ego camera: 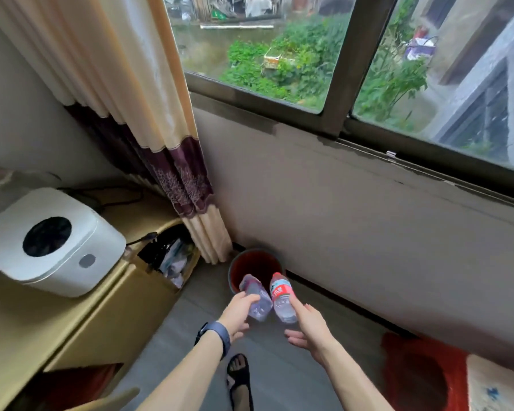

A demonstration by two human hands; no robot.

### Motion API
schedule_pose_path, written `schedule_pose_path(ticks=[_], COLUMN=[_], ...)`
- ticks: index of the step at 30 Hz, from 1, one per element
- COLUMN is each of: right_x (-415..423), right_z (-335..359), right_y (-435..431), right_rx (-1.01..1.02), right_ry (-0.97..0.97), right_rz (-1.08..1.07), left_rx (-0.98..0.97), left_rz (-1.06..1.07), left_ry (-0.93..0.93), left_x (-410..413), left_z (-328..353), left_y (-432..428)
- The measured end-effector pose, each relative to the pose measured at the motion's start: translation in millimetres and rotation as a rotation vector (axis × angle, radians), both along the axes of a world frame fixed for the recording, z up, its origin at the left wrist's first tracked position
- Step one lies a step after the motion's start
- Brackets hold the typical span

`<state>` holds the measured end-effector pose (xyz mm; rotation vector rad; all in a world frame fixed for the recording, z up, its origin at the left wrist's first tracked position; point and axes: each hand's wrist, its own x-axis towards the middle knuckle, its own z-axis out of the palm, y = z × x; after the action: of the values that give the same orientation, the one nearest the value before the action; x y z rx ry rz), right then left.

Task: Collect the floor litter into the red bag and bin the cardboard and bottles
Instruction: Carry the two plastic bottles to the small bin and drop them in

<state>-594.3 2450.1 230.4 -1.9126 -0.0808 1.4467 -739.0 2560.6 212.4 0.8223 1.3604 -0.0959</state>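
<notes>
A round bin [254,254] with a red liner stands on the floor against the wall under the window. My left hand [237,315], with a dark watch on its wrist, grips a clear crumpled bottle [258,296] just in front of the bin's rim. My right hand [309,327] holds a clear bottle with a red cap and red label [282,296] between thumb and forefinger, while its other fingers are spread below. Both bottles point neck first toward the bin's mouth and hang side by side, nearly touching.
Left of the bin stands an open cardboard box [172,262] with a dark bag and scraps inside. A white appliance [51,241] sits on a gold cabinet [80,315]. A curtain [187,185] hangs to the floor. A red mat [422,372] lies at lower right. My sandalled foot [239,378] is below.
</notes>
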Motion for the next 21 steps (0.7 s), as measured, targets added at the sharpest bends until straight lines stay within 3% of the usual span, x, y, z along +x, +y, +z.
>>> schedule_pose_path(ticks=[4, 10, 21], right_x=[5.6, -12.7, -54.6], right_z=[7.3, 3.5, 18.1], right_y=[33.9, -8.7, -152.7], right_rx=[-0.001, -0.070, -0.052], right_ry=[-0.170, -0.127, -0.168], right_rz=[-0.016, -0.124, -0.563], left_rx=[0.192, 0.215, 0.400], left_rz=[-0.289, -0.571, -1.222], left_ry=[0.160, 0.174, -0.010], left_x=[-3.1, 4.4, 69.2], left_z=[-16.2, -25.3, -1.8], left_y=[68.3, 89.7, -47.2])
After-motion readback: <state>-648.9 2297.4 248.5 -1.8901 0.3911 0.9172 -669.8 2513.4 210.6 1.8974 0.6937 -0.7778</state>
